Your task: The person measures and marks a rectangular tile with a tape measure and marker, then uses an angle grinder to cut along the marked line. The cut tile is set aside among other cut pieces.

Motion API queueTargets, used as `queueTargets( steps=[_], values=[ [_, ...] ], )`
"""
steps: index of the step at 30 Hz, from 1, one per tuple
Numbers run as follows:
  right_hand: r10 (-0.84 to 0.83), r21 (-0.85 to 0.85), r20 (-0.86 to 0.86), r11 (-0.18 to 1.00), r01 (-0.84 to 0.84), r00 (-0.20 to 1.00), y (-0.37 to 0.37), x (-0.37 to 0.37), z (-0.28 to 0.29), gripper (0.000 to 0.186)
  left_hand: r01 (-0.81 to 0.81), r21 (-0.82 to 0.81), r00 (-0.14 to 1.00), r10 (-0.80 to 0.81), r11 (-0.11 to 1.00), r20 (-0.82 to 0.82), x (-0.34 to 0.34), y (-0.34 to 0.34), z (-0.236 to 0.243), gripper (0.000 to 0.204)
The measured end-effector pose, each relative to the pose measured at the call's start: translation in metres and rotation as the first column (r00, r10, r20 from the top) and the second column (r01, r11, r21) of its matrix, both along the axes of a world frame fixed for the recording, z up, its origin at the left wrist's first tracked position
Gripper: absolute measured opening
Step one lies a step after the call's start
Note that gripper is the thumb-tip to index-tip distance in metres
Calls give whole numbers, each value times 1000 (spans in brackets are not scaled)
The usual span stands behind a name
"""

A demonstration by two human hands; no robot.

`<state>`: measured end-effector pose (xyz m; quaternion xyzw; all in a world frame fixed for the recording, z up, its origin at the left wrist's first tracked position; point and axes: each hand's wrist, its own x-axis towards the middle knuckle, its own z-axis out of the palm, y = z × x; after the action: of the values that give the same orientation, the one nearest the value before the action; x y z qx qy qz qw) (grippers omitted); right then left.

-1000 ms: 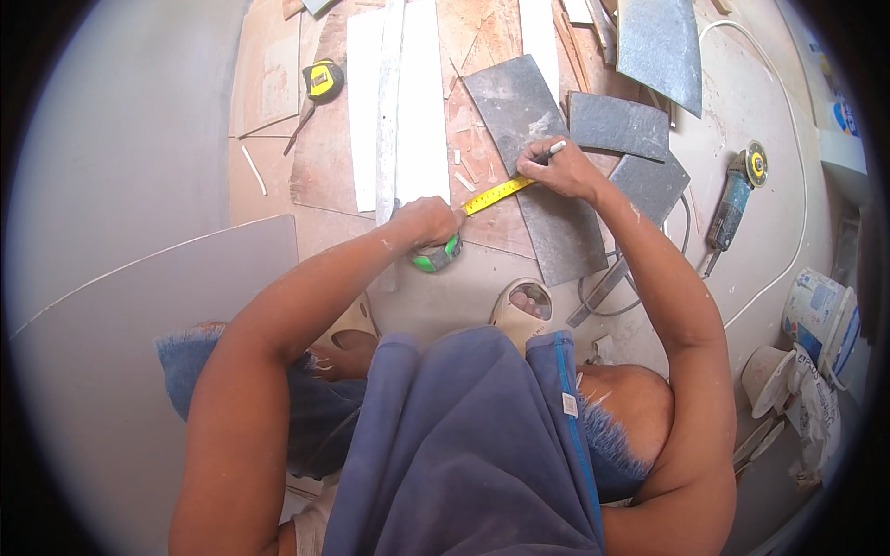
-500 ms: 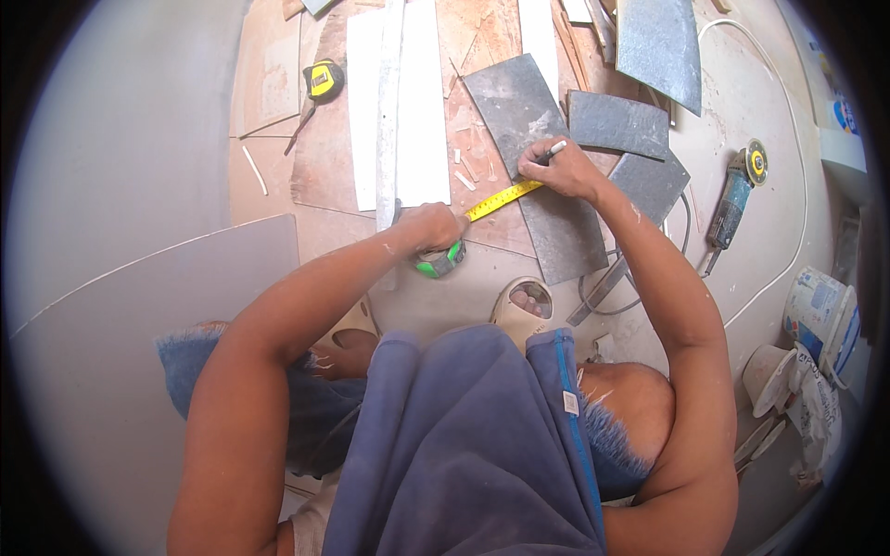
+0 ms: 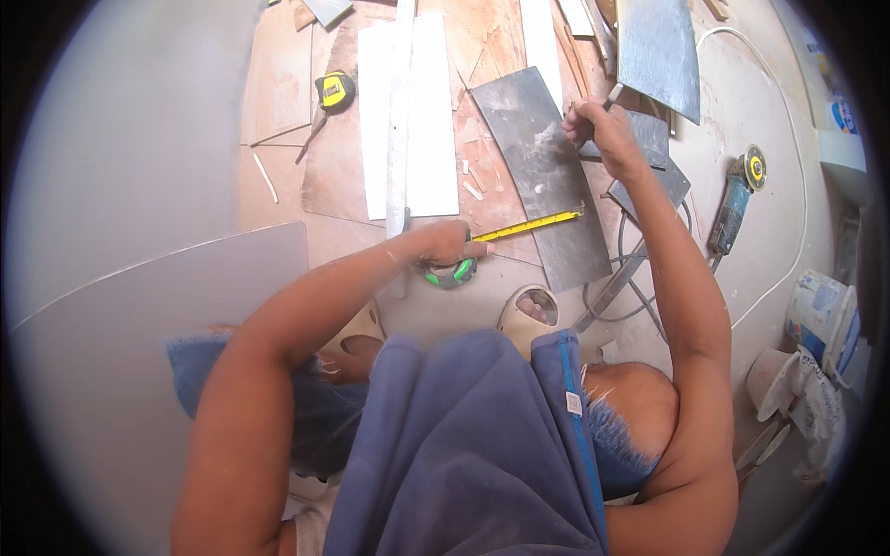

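Note:
My left hand [image 3: 441, 243] is closed around a green and black tape measure [image 3: 452, 274], low over the floor. Its yellow blade [image 3: 528, 226] sticks out to the right, its end lying over a long dark grey tile [image 3: 542, 153]. In my right hand [image 3: 603, 137] is a thin pen-like marker [image 3: 613, 94], its pale end pointing up. That hand hovers by the tile's upper right edge, in front of a smaller dark tile piece [image 3: 646, 137]. The marker's tip is hidden by my fingers.
White panels [image 3: 431, 120] and a metal straightedge [image 3: 399, 120] lie left of the tile. A second, yellow and black tape measure [image 3: 336, 90] is farther left. An angle grinder [image 3: 737, 199] with its cord rests at right, near buckets [image 3: 820, 306].
My right hand has moved up and right, off the tape blade, still holding the marker. More of the blade's end now shows on the tile. The left hand stays nearly in place.

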<state>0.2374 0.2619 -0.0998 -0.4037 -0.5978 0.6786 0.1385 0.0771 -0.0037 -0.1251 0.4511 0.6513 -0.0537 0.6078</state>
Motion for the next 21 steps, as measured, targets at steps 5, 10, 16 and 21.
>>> queueTargets(
  steps=[5, 10, 16, 21],
  values=[
    [12, 123, 118, 992, -27, 993, 14, -3, 11, 23, 165, 42, 985, -162, 985, -64, -4, -4, 20, 83],
    [-16, 241, 234, 970, -42, 972, 26, 2, 0, 24, 513, 33, 852, -504, 858, -144, -3, -20, 17, 79],
    [27, 272, 354, 953, -131, 935, 16, 16, 35, 28, 330, -15, 887, -316, 944, -337, -16, 8, 30, 58],
    [199, 374, 529, 818, -437, 825, -9, 39, 19, 29, 30, 393, 614, 293, 919, -733, -71, 27, 25, 68]
  ],
)
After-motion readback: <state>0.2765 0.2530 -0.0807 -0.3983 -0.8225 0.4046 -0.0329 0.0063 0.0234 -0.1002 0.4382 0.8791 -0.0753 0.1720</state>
